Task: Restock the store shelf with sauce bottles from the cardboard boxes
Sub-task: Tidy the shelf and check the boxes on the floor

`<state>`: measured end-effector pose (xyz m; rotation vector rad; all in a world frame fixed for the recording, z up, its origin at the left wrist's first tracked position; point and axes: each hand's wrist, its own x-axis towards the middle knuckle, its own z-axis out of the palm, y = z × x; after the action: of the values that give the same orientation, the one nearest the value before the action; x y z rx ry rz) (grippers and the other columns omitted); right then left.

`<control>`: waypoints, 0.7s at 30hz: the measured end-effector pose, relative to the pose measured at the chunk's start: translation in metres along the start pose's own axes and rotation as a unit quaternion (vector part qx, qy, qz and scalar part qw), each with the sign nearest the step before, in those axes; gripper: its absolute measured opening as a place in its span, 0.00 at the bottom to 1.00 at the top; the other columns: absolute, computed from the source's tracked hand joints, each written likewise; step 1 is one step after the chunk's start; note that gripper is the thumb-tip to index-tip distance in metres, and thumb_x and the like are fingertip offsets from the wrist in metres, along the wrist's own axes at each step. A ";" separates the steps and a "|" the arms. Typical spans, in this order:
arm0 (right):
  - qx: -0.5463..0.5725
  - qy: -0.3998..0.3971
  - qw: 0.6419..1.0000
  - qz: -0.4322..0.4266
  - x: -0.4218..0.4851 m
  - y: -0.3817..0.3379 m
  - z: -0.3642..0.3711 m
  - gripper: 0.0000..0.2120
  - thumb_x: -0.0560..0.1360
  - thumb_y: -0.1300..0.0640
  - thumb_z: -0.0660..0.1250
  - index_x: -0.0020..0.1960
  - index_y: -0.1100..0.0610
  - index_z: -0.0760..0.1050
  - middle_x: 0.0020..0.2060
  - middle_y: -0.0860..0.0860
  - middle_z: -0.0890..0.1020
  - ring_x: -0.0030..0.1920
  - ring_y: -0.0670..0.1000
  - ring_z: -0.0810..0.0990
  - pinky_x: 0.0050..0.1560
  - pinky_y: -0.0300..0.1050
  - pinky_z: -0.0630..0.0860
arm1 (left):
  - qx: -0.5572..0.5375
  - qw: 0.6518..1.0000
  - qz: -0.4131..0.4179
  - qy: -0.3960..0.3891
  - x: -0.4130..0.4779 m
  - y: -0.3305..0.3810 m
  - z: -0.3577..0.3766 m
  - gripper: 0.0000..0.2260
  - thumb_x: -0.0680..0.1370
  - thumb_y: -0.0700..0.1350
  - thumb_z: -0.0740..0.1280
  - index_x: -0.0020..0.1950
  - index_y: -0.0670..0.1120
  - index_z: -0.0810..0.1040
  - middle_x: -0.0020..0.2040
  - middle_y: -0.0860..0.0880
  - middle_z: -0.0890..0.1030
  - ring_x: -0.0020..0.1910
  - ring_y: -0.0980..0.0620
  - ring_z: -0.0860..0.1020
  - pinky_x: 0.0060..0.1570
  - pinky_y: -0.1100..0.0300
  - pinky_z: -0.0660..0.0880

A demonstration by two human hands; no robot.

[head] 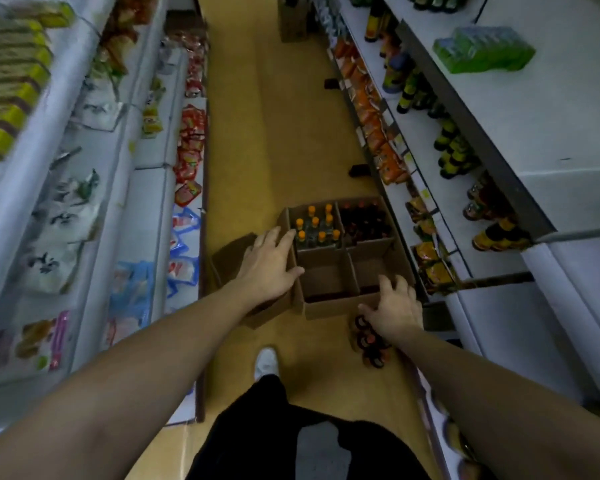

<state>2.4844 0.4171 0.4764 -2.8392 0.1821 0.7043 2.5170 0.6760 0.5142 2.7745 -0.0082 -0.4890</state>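
A cardboard box (329, 308) split into four compartments sits on the aisle floor. Its far-left compartment holds several orange-capped bottles (314, 225); the far-right one holds dark bottles (364, 221); the two near compartments look empty. My left hand (269, 263) rests on the box's left wall with fingers spread, fingertips close to the orange caps. My right hand (394, 306) lies on the near-right corner of the box, fingers spread over the edge. A few dark red-capped bottles (371, 344) stand on the floor just under my right wrist.
The right-hand shelves (499, 323) carry sauce bottles (454, 154) and orange packets (371, 116). The left-hand shelves (142, 161) hold bagged goods. A second cardboard box (232, 261) lies behind my left hand. Another carton (293, 22) stands far down the aisle. My white shoe (266, 362) is near the box.
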 end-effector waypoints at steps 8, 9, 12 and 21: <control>0.045 -0.007 0.997 0.058 0.068 -0.043 -0.032 0.37 0.80 0.37 0.65 0.82 0.52 0.55 0.80 0.59 0.57 0.78 0.64 0.58 0.73 0.60 0.65 | -0.001 0.998 0.010 -0.068 0.114 -0.032 -0.051 0.36 0.83 0.59 0.65 0.85 0.52 0.50 0.84 0.46 0.53 0.83 0.42 0.51 0.79 0.45 0.59; 0.045 -0.008 0.997 0.066 0.076 -0.042 -0.034 0.37 0.80 0.38 0.65 0.81 0.52 0.56 0.79 0.59 0.57 0.78 0.64 0.59 0.73 0.60 0.65 | -0.004 0.997 0.013 -0.075 0.127 -0.031 -0.052 0.36 0.83 0.59 0.65 0.85 0.52 0.51 0.84 0.45 0.53 0.83 0.42 0.52 0.79 0.44 0.59; 0.065 -0.028 0.994 0.087 0.108 -0.032 -0.039 0.36 0.80 0.39 0.66 0.81 0.54 0.58 0.79 0.60 0.58 0.77 0.65 0.59 0.73 0.61 0.66 | -0.001 0.995 0.024 -0.100 0.164 -0.025 -0.045 0.36 0.83 0.59 0.65 0.85 0.52 0.51 0.84 0.45 0.53 0.83 0.42 0.52 0.78 0.44 0.61; 0.116 -0.108 0.981 0.115 0.274 0.022 -0.002 0.37 0.78 0.43 0.70 0.79 0.57 0.59 0.74 0.62 0.64 0.72 0.67 0.65 0.68 0.59 0.71 | -0.013 0.985 0.012 -0.171 0.289 -0.001 0.034 0.35 0.83 0.59 0.64 0.84 0.51 0.53 0.84 0.46 0.54 0.83 0.44 0.52 0.78 0.48 0.58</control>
<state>2.7217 0.3764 0.3446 -2.5215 0.5260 0.9636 2.7774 0.6492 0.3879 2.6254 -0.1122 -0.9450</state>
